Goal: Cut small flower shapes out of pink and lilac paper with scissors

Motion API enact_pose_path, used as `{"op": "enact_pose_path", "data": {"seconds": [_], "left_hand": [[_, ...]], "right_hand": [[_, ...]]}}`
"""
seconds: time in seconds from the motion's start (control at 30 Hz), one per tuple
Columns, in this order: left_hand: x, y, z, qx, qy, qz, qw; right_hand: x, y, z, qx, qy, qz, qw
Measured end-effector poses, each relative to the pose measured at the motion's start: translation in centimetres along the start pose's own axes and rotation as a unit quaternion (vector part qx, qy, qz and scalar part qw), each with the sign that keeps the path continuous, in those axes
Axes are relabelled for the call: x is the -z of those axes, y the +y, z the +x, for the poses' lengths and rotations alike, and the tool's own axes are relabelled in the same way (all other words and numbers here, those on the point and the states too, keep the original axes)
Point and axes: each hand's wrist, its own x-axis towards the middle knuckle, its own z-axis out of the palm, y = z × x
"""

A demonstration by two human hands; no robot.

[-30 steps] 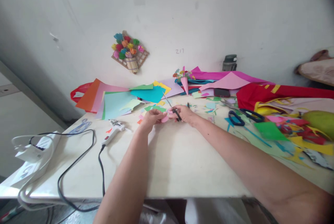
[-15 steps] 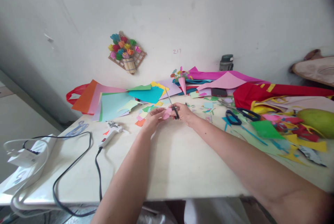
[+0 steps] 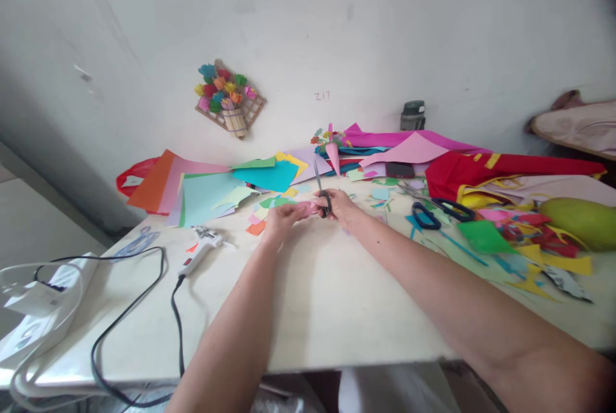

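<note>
Over the middle of the table, my left hand (image 3: 283, 219) pinches a small piece of pink paper (image 3: 304, 209). Close on its right, my right hand (image 3: 337, 205) is closed around the black handles of a small pair of scissors (image 3: 318, 177). The blades point up and away from me, clear of the paper. Fingertips of my right hand also reach the paper's right end. Cut scraps in orange (image 3: 255, 227), green and pink lie just beyond my left hand.
A white glue gun (image 3: 201, 252) with a black cord rests on the left, near a power strip (image 3: 45, 310). Coloured sheets (image 3: 206, 195) lie along the back. Larger scissors (image 3: 437, 209), red cloth (image 3: 481, 176), a green fruit (image 3: 577, 223) and scraps spread over the right side.
The scissors have turned more upright in my right hand. My left fingers have shifted on the pink paper, which now looks narrower. The whole view has moved slightly.
</note>
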Motion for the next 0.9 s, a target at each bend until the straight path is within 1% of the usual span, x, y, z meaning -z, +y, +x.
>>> {"op": "enact_pose_path", "data": {"seconds": [0.07,0.13,0.37,0.53,0.9], "left_hand": [[0.1,-0.4,0.1,0.038,-0.010,-0.052,0.998],[0.3,-0.5,0.1,0.059,-0.012,-0.084,0.995],[0.5,0.7,-0.6,0.102,-0.033,-0.121,0.987],[0.5,0.9,-0.7,0.110,-0.053,-0.124,0.985],[0.3,0.4,-0.7,0.103,-0.042,-0.137,0.984]], "right_hand": [[0.0,0.0,0.0,0.010,0.008,-0.006,1.000],[0.0,0.1,0.0,0.018,0.013,-0.013,1.000],[-0.1,0.2,0.0,0.027,-0.003,-0.033,0.999],[-0.2,0.4,0.1,0.027,-0.012,-0.045,0.999],[-0.5,0.0,-0.6,0.027,-0.003,-0.072,0.997]]}}
